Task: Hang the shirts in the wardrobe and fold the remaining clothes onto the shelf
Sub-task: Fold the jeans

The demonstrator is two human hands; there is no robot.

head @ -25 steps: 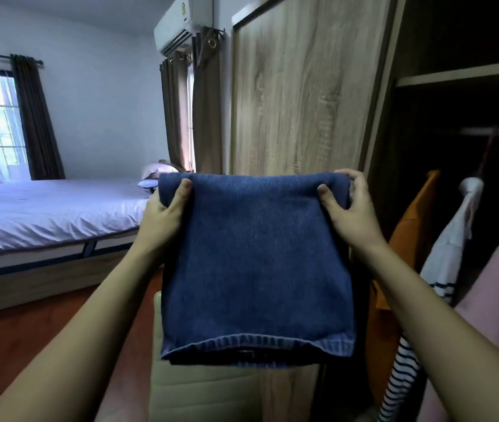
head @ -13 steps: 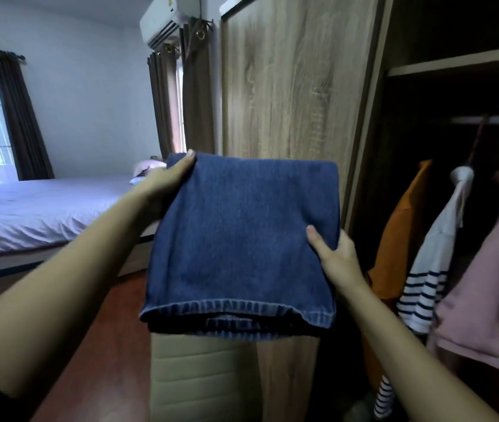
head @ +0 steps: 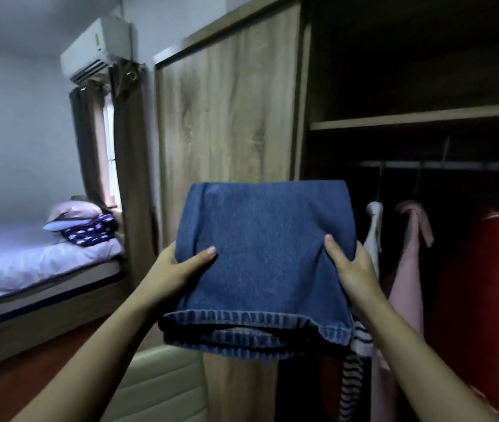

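**Head cam: folded jeans at the wardrobe, shelf up next**

Head cam had me standing at the open wardrobe [head: 305, 86] with the jeans [head: 260, 257] folded into a thick square. I held them out in the air in front of the wooden door [head: 227, 123], lower than the shelf [head: 418, 117], and nothing touched them but my hands. My left hand [head: 175, 272] gripped the left edge with the thumb pressed on top and the fingers tucked underneath, out of sight. My right hand [head: 351, 269] did the same on the right edge, and the cloth bunched a bit under that thumb.

On handling, this was only my guess. Denim folded that many times looked fairly heavy and stiff, not slippery and not fragile. The layers at the hem end sagged open toward me though, so I figured a one-handed grab would let the fold flop apart. Holding both sides near the middle, or getting flat palms underneath, seemed the safest way to lift it.

The shelf was a plain wooden board above the rail [head: 443, 165]. It was too dark up there to tell how deep it went. Under the rail hung a white striped shirt [head: 373, 220], a pink shirt [head: 406, 269] and something red [head: 473, 284], just beside my right arm.

Off to the left were the bed [head: 38, 263], pillows [head: 71, 213], curtains [head: 126, 147] and an air conditioner [head: 96, 47] high on the wall. The floor [head: 14, 360] was reddish, and there was a cream padded thing [head: 163, 388] low down by the door.
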